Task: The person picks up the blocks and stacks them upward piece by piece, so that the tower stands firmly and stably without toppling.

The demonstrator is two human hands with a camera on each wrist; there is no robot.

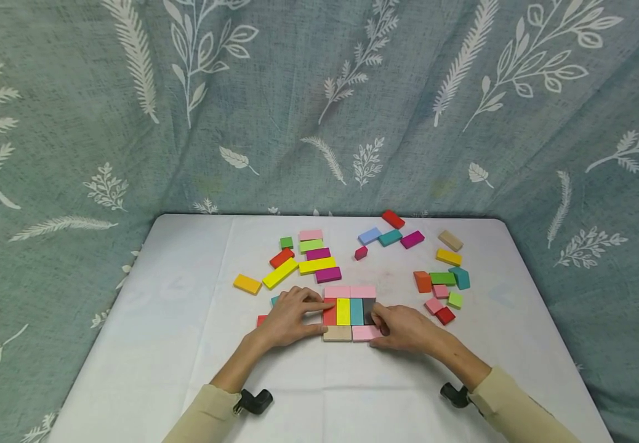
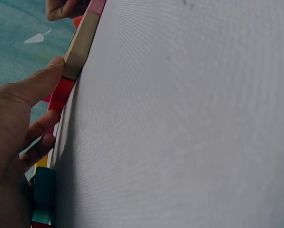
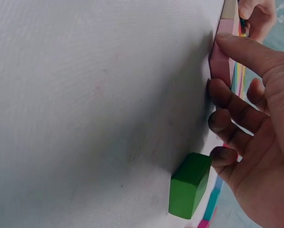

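On the white table a flat rectangle of blocks lies between the two hands. Two pink blocks form its far row; a red block (image 1: 329,312), a yellow block (image 1: 343,312), a teal block (image 1: 356,312) and a black block (image 1: 369,307) fill the middle. A tan block (image 1: 337,333) and a pink block (image 1: 365,333) make the near row. My left hand (image 1: 289,317) touches the rectangle's left side, thumb against the tan block and fingers by the red one. Thumb against the pink block, my right hand (image 1: 408,329) presses the right side, fingers bent beside the black block.
Loose coloured blocks lie behind and beside the rectangle, among them a long yellow block (image 1: 281,274), a purple block (image 1: 328,275), an orange block (image 1: 422,282) and a green block (image 3: 189,185). A patterned curtain (image 1: 297,104) hangs beyond the table (image 1: 148,344).
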